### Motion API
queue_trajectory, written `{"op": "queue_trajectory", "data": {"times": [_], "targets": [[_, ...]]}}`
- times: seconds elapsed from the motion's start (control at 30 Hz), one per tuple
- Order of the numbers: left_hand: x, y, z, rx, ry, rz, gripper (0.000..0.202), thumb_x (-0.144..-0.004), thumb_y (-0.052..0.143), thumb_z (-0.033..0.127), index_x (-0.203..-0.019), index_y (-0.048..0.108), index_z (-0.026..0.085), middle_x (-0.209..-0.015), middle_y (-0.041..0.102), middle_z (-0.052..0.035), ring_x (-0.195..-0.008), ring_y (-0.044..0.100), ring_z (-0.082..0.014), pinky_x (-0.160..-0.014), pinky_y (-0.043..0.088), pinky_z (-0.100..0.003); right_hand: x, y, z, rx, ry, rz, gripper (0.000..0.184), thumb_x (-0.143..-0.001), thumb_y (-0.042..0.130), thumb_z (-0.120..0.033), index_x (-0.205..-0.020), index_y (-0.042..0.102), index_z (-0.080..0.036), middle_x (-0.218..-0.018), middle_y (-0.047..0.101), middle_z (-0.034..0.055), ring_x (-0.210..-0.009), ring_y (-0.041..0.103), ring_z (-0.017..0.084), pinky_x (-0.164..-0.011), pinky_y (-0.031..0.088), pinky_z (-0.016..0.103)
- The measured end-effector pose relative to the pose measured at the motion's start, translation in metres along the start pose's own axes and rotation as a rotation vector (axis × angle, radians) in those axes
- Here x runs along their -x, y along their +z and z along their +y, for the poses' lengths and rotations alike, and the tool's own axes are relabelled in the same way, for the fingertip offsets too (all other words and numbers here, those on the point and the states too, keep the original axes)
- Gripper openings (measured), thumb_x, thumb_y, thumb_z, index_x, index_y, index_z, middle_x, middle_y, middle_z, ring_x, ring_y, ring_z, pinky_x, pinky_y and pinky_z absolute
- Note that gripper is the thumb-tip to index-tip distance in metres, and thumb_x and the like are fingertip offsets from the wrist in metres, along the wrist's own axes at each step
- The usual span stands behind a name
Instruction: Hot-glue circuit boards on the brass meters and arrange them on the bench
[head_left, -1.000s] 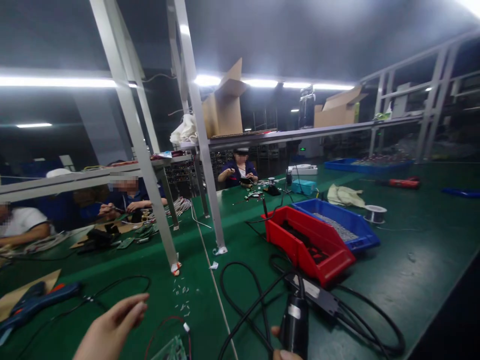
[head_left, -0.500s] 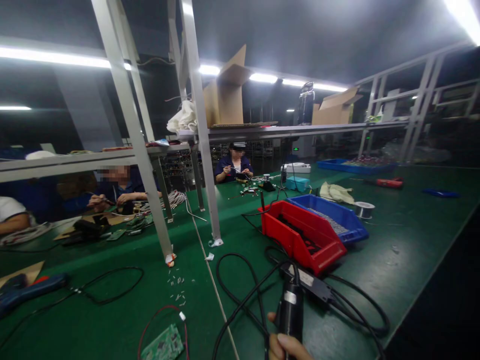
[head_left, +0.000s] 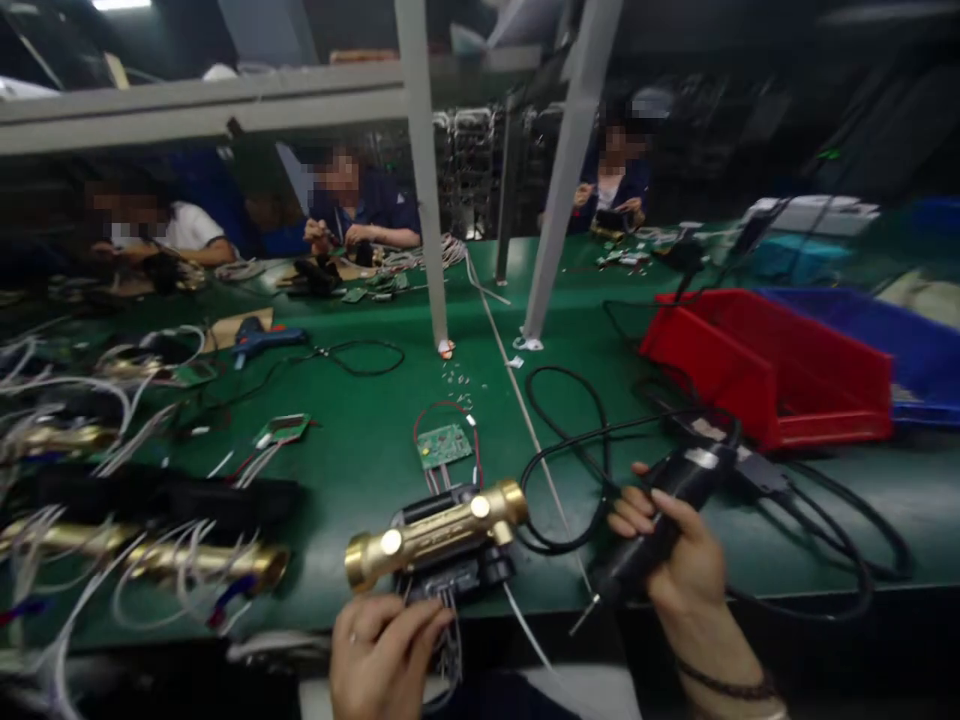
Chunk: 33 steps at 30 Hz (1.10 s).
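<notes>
This is an electronics assembly workshop, a factory line. A long green-matted counter (head_left: 360,460) runs across the room, with grey metal shelf posts (head_left: 424,200) rising from it and a grey shelf overhead. Several people in dark blue work clothes (head_left: 375,205) sit along the far side, bent over small parts. Bare green circuit boards (head_left: 444,444) with red wires lie on the mat, beside bundles of white wiring (head_left: 90,400) and brass tube-shaped fittings (head_left: 435,535). A red plastic parts bin (head_left: 772,365) and a blue plastic bin (head_left: 922,350) stand to the right, black power cables (head_left: 570,440) coil across the surface, and a blue handheld power tool (head_left: 259,340) lies further back.
</notes>
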<state>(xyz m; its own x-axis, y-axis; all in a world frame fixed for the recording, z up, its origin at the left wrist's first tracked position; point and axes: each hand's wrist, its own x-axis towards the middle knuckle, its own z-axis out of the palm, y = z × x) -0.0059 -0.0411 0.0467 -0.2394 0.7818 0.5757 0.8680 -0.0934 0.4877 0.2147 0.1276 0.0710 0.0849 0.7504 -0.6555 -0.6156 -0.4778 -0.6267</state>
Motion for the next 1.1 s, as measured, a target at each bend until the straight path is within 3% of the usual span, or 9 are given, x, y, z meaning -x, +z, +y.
{"op": "queue_trajectory", "data": {"times": [0.13,0.33,0.43,0.53,0.63,0.73,0.87,0.97,1.1], "targets": [[-0.008,0.002,0.005,0.060,-0.091,-0.056,0.005,-0.080,0.064,0.017,-0.084,0.064,0.020,-0.063,0.051,0.0026,-0.063,0.044,-0.0099,-0.062,0.035,-0.023,0.000,-0.002,-0.001,0.027,-0.038,0.030,0.065,-0.033,0.074,-0.022,-0.094,0.050,-0.017,-0.061,0.025,-0.0058,-0.048,0.027,0.000,-0.042,0.031,0.013],[-0.014,-0.003,0.011,0.019,-0.089,-0.053,0.011,-0.078,0.066,0.013,-0.086,0.063,0.019,-0.067,0.056,0.0023,-0.063,0.043,-0.0114,-0.063,0.033,-0.025,0.001,0.001,0.000,0.017,-0.048,0.051,0.060,-0.033,0.072,-0.018,-0.090,0.053,-0.016,-0.061,0.025,-0.0053,-0.048,0.026,0.000,-0.041,0.031,0.013],[-0.019,-0.006,0.013,-0.063,-0.072,-0.135,0.002,-0.082,0.062,0.016,-0.083,0.062,0.018,-0.065,0.055,0.0015,-0.061,0.043,-0.0131,-0.061,0.031,-0.027,0.003,0.005,0.000,0.038,-0.029,0.084,0.061,-0.031,0.072,-0.017,-0.090,0.054,-0.016,-0.062,0.026,-0.0050,-0.049,0.027,0.001,-0.041,0.032,0.013],[-0.021,-0.007,0.013,-0.142,-0.038,-0.182,0.006,-0.085,0.057,0.019,-0.082,0.062,0.017,-0.059,0.049,0.0013,-0.057,0.042,-0.0132,-0.058,0.029,-0.028,0.012,0.010,-0.004,0.066,-0.021,0.085,0.062,-0.032,0.074,-0.018,-0.091,0.054,-0.016,-0.062,0.027,-0.0044,-0.049,0.029,0.001,-0.041,0.034,0.014],[-0.019,-0.005,0.011,-0.157,0.014,-0.156,0.007,-0.085,0.057,0.019,-0.087,0.063,0.017,-0.057,0.046,0.0023,-0.053,0.041,-0.0124,-0.055,0.029,-0.027,0.032,0.020,-0.008,0.095,-0.117,-0.110,0.056,-0.042,0.077,-0.023,-0.093,0.054,-0.017,-0.060,0.024,-0.0041,-0.046,0.027,0.002,-0.039,0.032,0.014],[-0.014,-0.003,0.008,-0.077,-0.030,-0.137,0.009,-0.084,0.059,0.020,-0.091,0.064,0.018,-0.060,0.052,0.0024,-0.055,0.046,-0.0111,-0.056,0.034,-0.025,0.061,0.037,-0.009,0.123,-0.309,-0.482,0.043,-0.064,0.072,-0.026,-0.102,0.052,-0.019,-0.058,0.024,-0.0032,-0.044,0.027,0.003,-0.041,0.034,0.015],[-0.004,0.001,0.006,0.099,-0.179,-0.072,0.009,-0.083,0.061,0.018,-0.091,0.065,0.017,-0.067,0.057,0.0021,-0.059,0.051,-0.0079,-0.061,0.041,-0.020,0.097,0.067,0.006,0.277,-0.516,-0.918,0.036,-0.087,0.054,-0.022,-0.121,0.042,-0.025,-0.064,0.037,-0.0009,-0.056,0.044,0.007,-0.055,0.044,0.023],[0.004,0.004,0.005,0.128,-0.208,-0.024,0.011,-0.081,0.063,0.017,-0.092,0.065,0.017,-0.063,0.053,0.0023,-0.056,0.048,-0.0072,-0.057,0.039,-0.019,0.109,0.086,0.024,0.455,-0.566,-1.039,0.033,-0.091,0.049,-0.019,-0.122,0.037,-0.024,-0.069,0.042,-0.0001,-0.064,0.049,0.009,-0.061,0.044,0.027],[0.013,0.010,0.000,0.130,-0.129,0.028,0.019,-0.081,0.062,0.013,-0.099,0.063,0.018,-0.062,0.050,0.0015,-0.056,0.044,-0.0084,-0.056,0.035,-0.021,0.106,0.098,0.046,0.512,-0.583,-1.116,0.032,-0.093,0.044,-0.016,-0.122,0.032,-0.022,-0.072,0.041,-0.0009,-0.065,0.048,0.007,-0.064,0.045,0.026]]}}
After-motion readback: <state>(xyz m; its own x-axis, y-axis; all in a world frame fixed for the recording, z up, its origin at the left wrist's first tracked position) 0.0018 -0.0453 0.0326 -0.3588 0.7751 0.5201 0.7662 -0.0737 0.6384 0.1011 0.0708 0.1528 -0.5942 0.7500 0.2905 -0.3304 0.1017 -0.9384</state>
